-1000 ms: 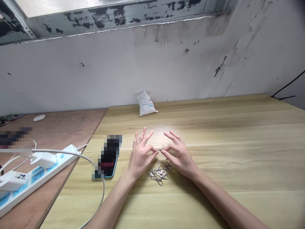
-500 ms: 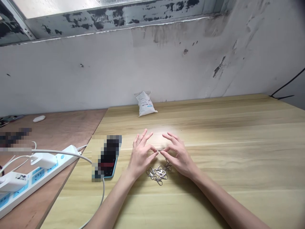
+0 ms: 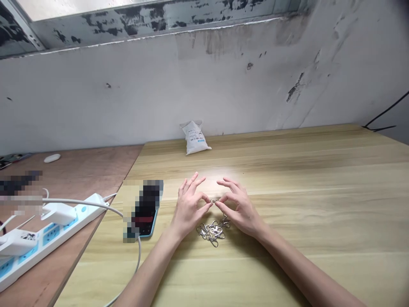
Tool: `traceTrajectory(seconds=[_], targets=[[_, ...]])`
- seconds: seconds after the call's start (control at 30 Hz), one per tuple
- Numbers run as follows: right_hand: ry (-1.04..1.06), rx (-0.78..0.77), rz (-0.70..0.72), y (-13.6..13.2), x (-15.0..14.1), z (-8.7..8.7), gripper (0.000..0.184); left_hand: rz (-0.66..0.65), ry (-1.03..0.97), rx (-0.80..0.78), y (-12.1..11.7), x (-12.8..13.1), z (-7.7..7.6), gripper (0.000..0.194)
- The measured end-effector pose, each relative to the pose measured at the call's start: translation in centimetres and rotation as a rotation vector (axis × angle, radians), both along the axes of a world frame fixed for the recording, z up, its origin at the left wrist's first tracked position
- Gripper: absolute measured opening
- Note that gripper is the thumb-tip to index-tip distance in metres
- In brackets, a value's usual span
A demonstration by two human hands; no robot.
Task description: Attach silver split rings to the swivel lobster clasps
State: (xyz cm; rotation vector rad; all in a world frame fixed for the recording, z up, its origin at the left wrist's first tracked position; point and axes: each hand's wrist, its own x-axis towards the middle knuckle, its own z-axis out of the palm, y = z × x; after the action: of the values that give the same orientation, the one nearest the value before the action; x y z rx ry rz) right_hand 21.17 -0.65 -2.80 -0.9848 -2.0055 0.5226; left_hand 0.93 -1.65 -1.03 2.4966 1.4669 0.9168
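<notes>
Between my two hands is a small silvery metal clasp (image 3: pixel 213 201), pinched at both ends just above the table. My left hand (image 3: pixel 191 207) grips its left end with thumb and forefinger, the other fingers raised and spread. At the right end, the thumb and forefinger of my right hand (image 3: pixel 239 207) are closed on the same piece. It looks like the loose ones below, but most of it is hidden by fingertips. A pile of silvery lobster-clasp hooks (image 3: pixel 211 232) lies on the wood under and between my wrists.
A white printed packet (image 3: pixel 195 138) stands by the wall. Left of my left arm lies a partly blurred phone (image 3: pixel 147 228) with a pale cable (image 3: pixel 139 256). A white power strip (image 3: pixel 51 234) with plugged-in chargers rests on the adjoining brown table (image 3: pixel 96 166).
My hands keep the same pinch on the small clasp, with hardly any movement. The whole view has shifted very slightly.
</notes>
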Motion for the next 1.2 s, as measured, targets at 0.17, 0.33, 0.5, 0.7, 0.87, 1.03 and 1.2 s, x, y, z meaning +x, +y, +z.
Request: traceTrajectory(seconds=[0.17, 0.33, 0.5, 0.7, 0.87, 1.03, 1.2], targets=[[0.007, 0.002, 0.002, -0.02, 0.01, 0.07, 0.012, 0.002, -0.002, -0.003, 0.03, 0.05, 0.02, 0.008], [-0.001, -0.001, 0.016, -0.08, -0.03, 0.18, 0.012, -0.003, -0.007, -0.013, 0.05, 0.06, 0.04, 0.008], [0.007, -0.007, 0.009, -0.03, -0.07, 0.25, 0.013, -0.003, -0.007, 0.003, 0.09, 0.05, -0.06, 0.008], [-0.003, 0.002, -0.008, 0.05, -0.04, -0.01, 0.013, -0.007, 0.004, 0.011, 0.07, 0.05, -0.11, 0.009], [-0.024, 0.015, -0.016, 0.05, -0.03, -0.09, 0.012, -0.015, 0.002, 0.02, 0.1, 0.0, -0.19, 0.01], [-0.043, 0.01, -0.025, 0.07, -0.01, -0.16, 0.014, -0.032, -0.02, 0.017, 0.16, 0.0, -0.32, 0.01], [-0.043, 0.002, -0.018, 0.08, 0.02, -0.18, 0.014, -0.041, -0.013, 0.019, 0.18, 0.01, -0.33, 0.01]])
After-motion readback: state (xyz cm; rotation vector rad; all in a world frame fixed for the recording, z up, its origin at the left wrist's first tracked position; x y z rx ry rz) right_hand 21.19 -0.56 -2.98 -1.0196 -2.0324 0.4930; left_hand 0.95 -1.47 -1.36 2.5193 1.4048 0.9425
